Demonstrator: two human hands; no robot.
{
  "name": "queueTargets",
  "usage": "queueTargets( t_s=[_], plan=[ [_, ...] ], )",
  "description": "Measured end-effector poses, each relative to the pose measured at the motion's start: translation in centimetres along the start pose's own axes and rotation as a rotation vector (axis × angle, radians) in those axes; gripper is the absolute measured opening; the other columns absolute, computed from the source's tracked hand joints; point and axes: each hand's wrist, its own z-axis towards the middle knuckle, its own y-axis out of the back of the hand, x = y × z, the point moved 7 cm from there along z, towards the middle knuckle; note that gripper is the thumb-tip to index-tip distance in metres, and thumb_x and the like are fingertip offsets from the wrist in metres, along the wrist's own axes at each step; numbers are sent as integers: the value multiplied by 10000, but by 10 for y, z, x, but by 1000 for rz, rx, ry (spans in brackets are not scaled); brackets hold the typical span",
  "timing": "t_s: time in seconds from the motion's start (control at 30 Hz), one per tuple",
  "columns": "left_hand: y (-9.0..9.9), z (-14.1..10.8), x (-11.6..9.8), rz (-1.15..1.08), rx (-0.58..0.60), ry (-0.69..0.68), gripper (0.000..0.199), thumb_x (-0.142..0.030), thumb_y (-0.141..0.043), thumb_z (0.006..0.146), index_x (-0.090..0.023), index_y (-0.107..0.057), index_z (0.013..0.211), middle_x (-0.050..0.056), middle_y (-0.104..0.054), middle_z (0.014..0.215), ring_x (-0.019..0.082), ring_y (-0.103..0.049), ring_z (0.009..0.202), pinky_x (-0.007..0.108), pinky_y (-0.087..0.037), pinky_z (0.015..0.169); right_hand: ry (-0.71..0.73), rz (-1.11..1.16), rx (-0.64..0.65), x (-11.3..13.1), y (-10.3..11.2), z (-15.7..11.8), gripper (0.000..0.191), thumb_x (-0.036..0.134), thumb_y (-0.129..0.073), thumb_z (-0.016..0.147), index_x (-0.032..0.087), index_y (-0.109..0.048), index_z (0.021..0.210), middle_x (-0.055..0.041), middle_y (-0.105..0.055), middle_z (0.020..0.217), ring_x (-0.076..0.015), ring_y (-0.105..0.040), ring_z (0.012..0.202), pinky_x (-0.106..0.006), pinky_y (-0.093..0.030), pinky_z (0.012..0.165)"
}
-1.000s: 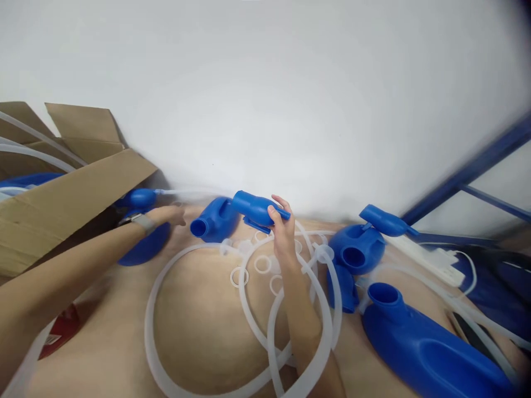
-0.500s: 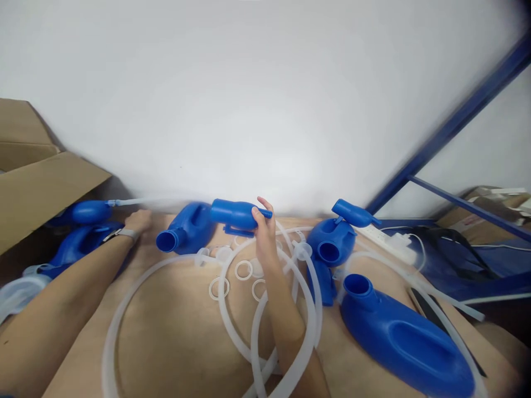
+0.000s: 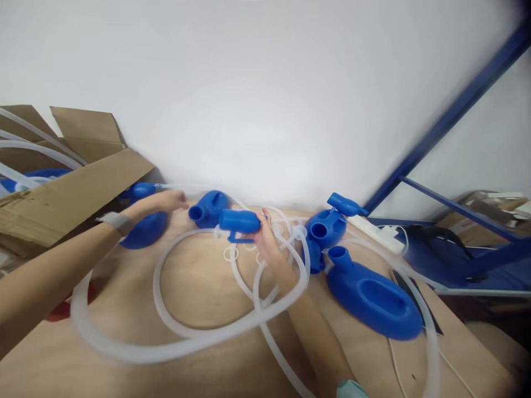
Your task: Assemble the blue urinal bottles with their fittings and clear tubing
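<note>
One blue nozzle piece (image 3: 238,221) sits in the grip of the right hand (image 3: 266,237), over the middle of the tabletop (image 3: 199,293) towards its back edge; the hand hides its narrow end. The left hand (image 3: 174,200), blurred near the back edge, looks curled, but whether it holds anything I cannot tell. Its forearm (image 3: 74,262) partly covers a blue bottle (image 3: 143,232). By the left edge, a cardboard box (image 3: 83,190) is cut off by the view. White rings (image 3: 224,254) lie partly hidden behind the right hand and a translucent hose (image 3: 139,354). Hose and forearm half cover a red thing (image 3: 60,312) towards the left edge; any writing on it is too blurred to read.
</note>
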Motion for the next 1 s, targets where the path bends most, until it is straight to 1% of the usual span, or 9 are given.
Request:
queueTargets(
  t_s=[0.1,0.13,0.2,0.3,0.47,0.57,0.7,0.83,1.0],
  plan=[
    [17,-55,-58,-221,-47,25,756,-583,-725,794,-181,-635,1428,102,-738,1169,196,-709,767,318,-602,716,48,45,-8,5,6,-19,698,478,-579,1016,420,-237,1621,-51,-538,1381,-138,-683,980,-347,-670,795],
    [20,-75,-82,-341,-90,-30,790,-603,-709,822,-213,-594,1498,101,-723,1214,205,-728,833,348,-624,795,82,44,9,9,5,-25,715,507,-582,1017,448,-221,1631,-49,-541,1379,-140,-687,983,-348,-670,802],
    [14,-113,-127,-575,-140,-196,659,-594,-713,862,-169,-686,1365,119,-730,1177,252,-733,1021,396,-629,927,152,32,69,15,1,-37,780,558,-596,1013,518,-151,1652,-43,-542,1388,-141,-694,997,-357,-669,814],
    [4,-157,-165,-661,-449,-417,365,-464,-843,803,-135,-735,918,141,-707,1240,281,-714,1154,385,-619,986,239,9,195,24,-12,-51,780,611,-589,1014,556,-147,1656,-34,-499,1480,-145,-689,1067,-374,-671,830],
    [-36,-165,-180,-731,-549,-526,229,-320,-850,843,-138,-719,795,151,-703,1347,293,-684,1280,393,-596,1068,348,-60,234,39,-18,-59,701,814,-551,942,301,-527,1420,-86,-457,1513,-222,-656,1162,-385,-675,793],
    [-42,-158,-183,-810,-539,-578,229,-272,-874,831,-149,-746,976,138,-726,1308,271,-704,1249,366,-608,1056,400,-162,236,50,-12,-60,735,842,-575,910,284,-518,1385,-95,-443,1499,-228,-638,1183,-375,-674,812],
    [-42,-151,-190,-698,-461,-627,610,-284,-884,836,-219,-684,1409,115,-686,1389,238,-727,1196,339,-620,1041,474,-386,249,67,-3,-66,745,776,-671,892,260,-506,1405,-107,-452,1479,-226,-610,1239,-390,-638,976],
    [-42,-147,-190,-499,-435,-636,626,-338,-869,859,-287,-686,1456,80,-695,1366,213,-746,1113,313,-631,1003,692,-646,259,90,-1,-79,608,678,-676,946,229,-579,1343,-97,-556,1403,-214,-568,1310,-400,-510,1180],
    [-52,-135,-175,-673,-303,-489,647,-421,-900,808,-195,-735,1391,123,-754,1255,270,-774,1041,357,-655,942,885,-749,353,101,-5,-91,486,570,-705,968,234,-592,1301,-98,-553,1444,-220,-566,1347,-441,-493,1181]
  ],
)
